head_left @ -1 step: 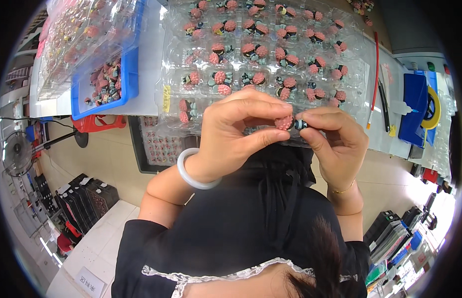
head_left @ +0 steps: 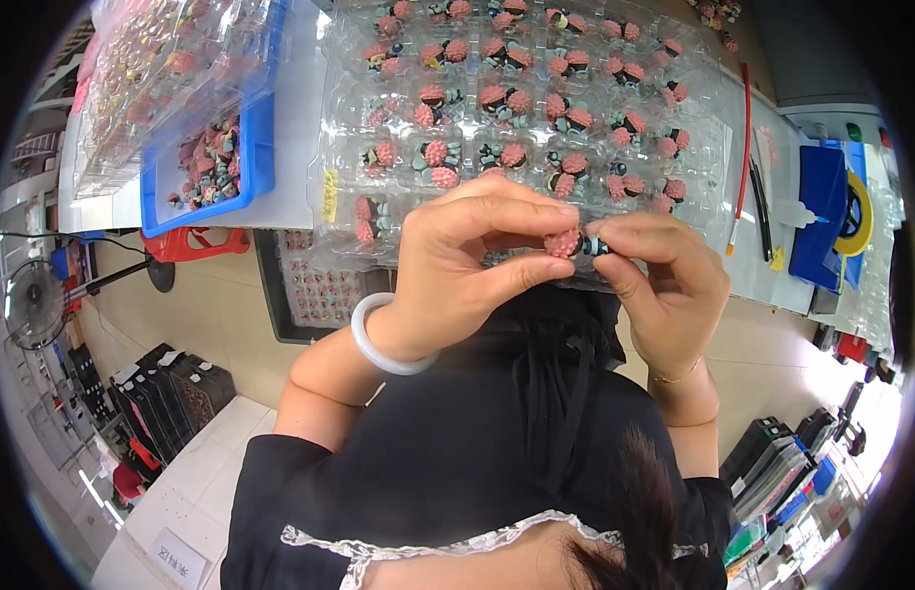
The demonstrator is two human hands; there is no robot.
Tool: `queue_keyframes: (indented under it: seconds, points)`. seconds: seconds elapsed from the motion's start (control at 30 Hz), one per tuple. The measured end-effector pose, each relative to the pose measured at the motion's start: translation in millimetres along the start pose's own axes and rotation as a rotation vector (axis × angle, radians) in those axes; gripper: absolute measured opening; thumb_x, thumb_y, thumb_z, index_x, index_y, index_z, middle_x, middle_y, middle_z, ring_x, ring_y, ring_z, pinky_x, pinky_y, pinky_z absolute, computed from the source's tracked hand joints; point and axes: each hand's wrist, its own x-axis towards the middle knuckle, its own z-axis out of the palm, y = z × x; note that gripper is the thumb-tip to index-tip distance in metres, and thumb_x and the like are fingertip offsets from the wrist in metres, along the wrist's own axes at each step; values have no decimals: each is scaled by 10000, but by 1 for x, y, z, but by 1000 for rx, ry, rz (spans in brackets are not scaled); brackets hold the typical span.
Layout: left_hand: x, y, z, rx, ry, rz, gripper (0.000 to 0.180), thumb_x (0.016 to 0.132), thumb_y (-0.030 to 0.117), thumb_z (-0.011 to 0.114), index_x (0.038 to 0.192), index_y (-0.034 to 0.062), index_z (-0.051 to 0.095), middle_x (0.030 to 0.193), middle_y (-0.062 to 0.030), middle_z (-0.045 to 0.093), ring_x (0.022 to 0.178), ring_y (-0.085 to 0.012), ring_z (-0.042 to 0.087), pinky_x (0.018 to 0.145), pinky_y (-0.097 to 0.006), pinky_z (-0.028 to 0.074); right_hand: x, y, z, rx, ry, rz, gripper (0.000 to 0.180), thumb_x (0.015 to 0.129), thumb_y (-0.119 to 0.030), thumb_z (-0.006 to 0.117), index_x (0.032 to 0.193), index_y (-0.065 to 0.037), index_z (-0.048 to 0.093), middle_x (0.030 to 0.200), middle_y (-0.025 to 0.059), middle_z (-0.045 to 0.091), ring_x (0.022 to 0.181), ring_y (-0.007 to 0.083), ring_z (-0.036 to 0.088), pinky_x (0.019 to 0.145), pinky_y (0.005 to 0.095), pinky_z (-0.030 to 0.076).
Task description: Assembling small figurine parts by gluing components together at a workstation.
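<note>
Above the near edge of a clear plastic tray [head_left: 331,147], my two hands meet. Between thumb and fingers, my left hand [head_left: 472,246] pinches a pink, bumpy, rounded figurine piece [head_left: 563,244]. My right hand [head_left: 669,270] is closed on a small dark and pale-blue figurine part [head_left: 594,246], right beside the pink one. Fingertips cover some of both, so I cannot tell whether they are joined. Several similar pink and dark figurines [head_left: 435,154] sit in the tray's pockets.
A blue bin [head_left: 261,162] of loose figurine parts stands at the left, with stacked clear trays [head_left: 133,108] over it. Along the right lie a red-handled brush [head_left: 743,147], a black pen [head_left: 760,202], a small dropper bottle [head_left: 796,213] and yellow tape [head_left: 855,216].
</note>
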Motion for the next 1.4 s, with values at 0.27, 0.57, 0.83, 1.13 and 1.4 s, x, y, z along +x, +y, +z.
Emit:
queue_keyframes:
  seconds: [0.27, 0.57, 0.83, 1.13, 1.4]
  points:
    - [1, 2, -3, 208, -28, 160, 341, 583, -109, 692, 893, 8, 610, 896, -120, 572, 746, -138, 562, 644, -250, 475, 0, -6, 2, 17, 23, 76, 150, 641, 29, 673, 777, 5, 614, 789, 122, 621, 693, 196, 602, 598, 247, 473]
    - [0, 6, -3, 255, -54, 185, 329, 570, -100, 706, 870, -2, 611, 846, -116, 583, 743, -150, 579, 637, -251, 483, -2, -6, 0, -5, -28, 17, 159, 628, 29, 689, 767, 10, 615, 754, 113, 615, 658, 162, 595, 566, 235, 471]
    - [9, 8, -1, 96, -43, 3, 261, 633, -43, 693, 878, -18, 606, 813, -97, 577, 735, -132, 576, 630, -225, 474, -2, 6, 0, 158, 9, 123, 213, 615, 3, 711, 800, 21, 609, 766, 106, 613, 672, 162, 592, 580, 231, 464]
    - [10, 3, -2, -307, -154, -356, 240, 754, 86, 634, 930, -44, 536, 857, -79, 582, 755, -102, 572, 652, -210, 472, -5, 14, -1, 157, -49, -92, 287, 591, -5, 737, 831, 1, 580, 800, 90, 599, 700, 147, 583, 614, 237, 464]
    - [12, 4, 3, -443, -145, -399, 186, 797, 83, 585, 926, -44, 542, 834, -80, 595, 768, -108, 580, 676, -221, 492, -9, 13, 1, 277, -10, 12, 311, 577, -60, 757, 820, -15, 569, 854, 96, 582, 799, 185, 562, 671, 267, 443]
